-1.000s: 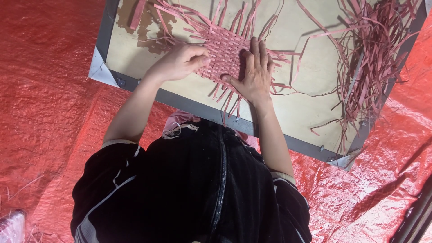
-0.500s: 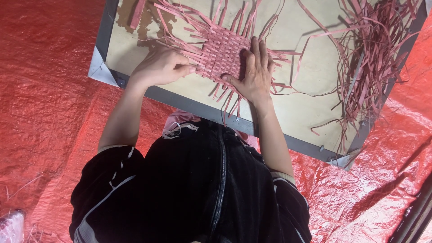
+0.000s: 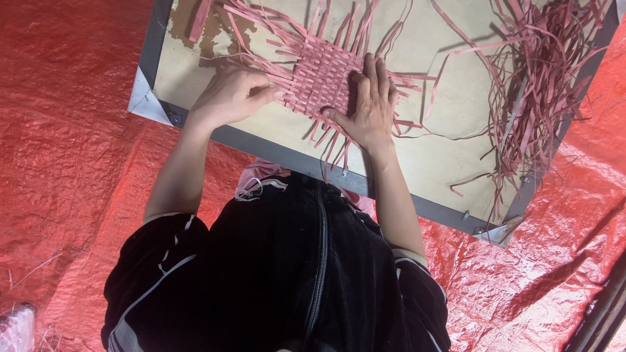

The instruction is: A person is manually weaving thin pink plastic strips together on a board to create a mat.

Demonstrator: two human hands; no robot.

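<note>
Two hands, left hand (image 3: 228, 98) and right hand (image 3: 370, 107), partly hide woven mat (image 3: 323, 75) (strip ends cropped).

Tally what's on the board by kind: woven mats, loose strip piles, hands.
Woven pink mat: 1
Loose pile of pink strips: 1
Hands on the mat, left hand and right hand: 2
Total: 4, all on the board

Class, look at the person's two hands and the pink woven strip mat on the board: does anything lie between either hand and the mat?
Nothing visible does. The left hand touches the pink woven strip mat at its left edge, and the right hand lies flat on its right side.
</note>
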